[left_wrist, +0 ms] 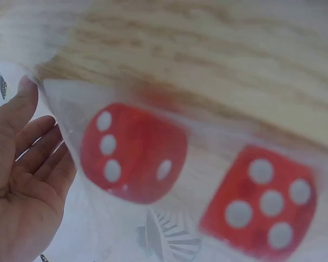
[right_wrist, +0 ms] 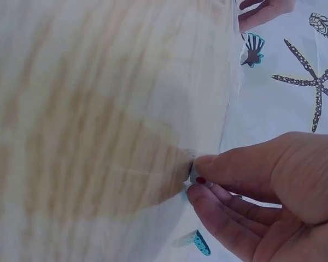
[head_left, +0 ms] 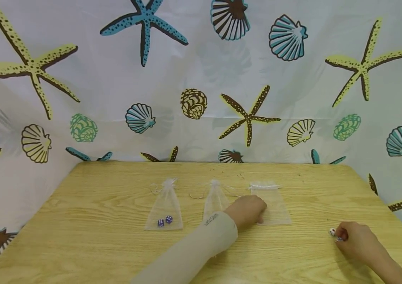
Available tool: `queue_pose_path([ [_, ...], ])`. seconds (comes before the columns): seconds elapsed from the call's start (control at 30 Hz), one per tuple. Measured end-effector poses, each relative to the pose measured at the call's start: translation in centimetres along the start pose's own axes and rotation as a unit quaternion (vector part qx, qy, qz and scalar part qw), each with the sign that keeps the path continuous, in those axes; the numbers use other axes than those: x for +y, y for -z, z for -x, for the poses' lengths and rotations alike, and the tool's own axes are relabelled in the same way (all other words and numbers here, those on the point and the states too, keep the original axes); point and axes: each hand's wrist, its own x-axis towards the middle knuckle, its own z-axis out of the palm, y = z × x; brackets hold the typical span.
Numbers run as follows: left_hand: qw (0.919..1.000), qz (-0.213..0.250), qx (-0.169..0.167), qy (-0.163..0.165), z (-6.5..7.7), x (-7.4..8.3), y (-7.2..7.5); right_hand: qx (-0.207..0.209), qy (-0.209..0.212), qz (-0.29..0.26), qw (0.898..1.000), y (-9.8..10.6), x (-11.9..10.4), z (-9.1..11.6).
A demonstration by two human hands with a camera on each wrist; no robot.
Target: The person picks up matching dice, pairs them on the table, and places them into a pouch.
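My left hand (head_left: 248,211) lies over the left edge of the right-hand sheer drawstring bag (head_left: 275,209). In the left wrist view its thumb and fingers stand apart, with no object visible between them. Two red dice with white pips, one a rounded die (left_wrist: 134,153) and one a squarer die (left_wrist: 262,204), show through sheer fabric close to that camera. Further right, my right hand (head_left: 359,240) pinches a white die (right_wrist: 198,176) with a red pip between thumb and fingertips. Another white die (head_left: 332,232) shows at those fingertips; whether it is held is unclear.
A left sheer bag (head_left: 167,205) with purple dice (head_left: 164,221) lies on the wooden table (head_left: 91,236), its neck gathered. Beside it, a middle sheer bag (head_left: 215,199) is partly covered by my left sleeve (head_left: 194,252). A shell-and-starfish patterned cloth (head_left: 172,79) hangs behind and at both sides.
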Motion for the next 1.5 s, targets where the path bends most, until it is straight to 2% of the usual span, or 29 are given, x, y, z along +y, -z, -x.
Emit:
queue_pose_path([
  [0.17,0.9996,0.024,-0.015,0.01,-0.6,-0.4,0.2,-0.001,0.0,-0.001,1.0,0.2,-0.2,0.1],
  [0.37,0.9991,0.035,-0.021,0.007,-1.0,-0.6,0.1,0.005,0.002,-0.009,1.0,0.3,-1.5,0.3],
  [0.5,0.9988,0.042,-0.021,0.014,-1.0,-0.5,-0.1,0.001,-0.002,-0.016,1.0,0.0,-2.9,0.5],
  [1.0,0.9992,0.023,-0.022,0.024,-1.0,-0.3,-0.1,0.012,0.046,-0.056,0.997,-2.6,-8.9,0.7],
  [1.2,0.9992,0.018,-0.02,0.029,-0.9,-0.2,-0.1,-0.022,0.075,-0.109,0.991,-3.6,-11.5,1.1],
  [1.5,0.9991,0.029,-0.018,0.026,-0.5,-0.2,0.4,-0.061,0.127,-0.12,0.983,-4.6,-14.4,1.3],
])
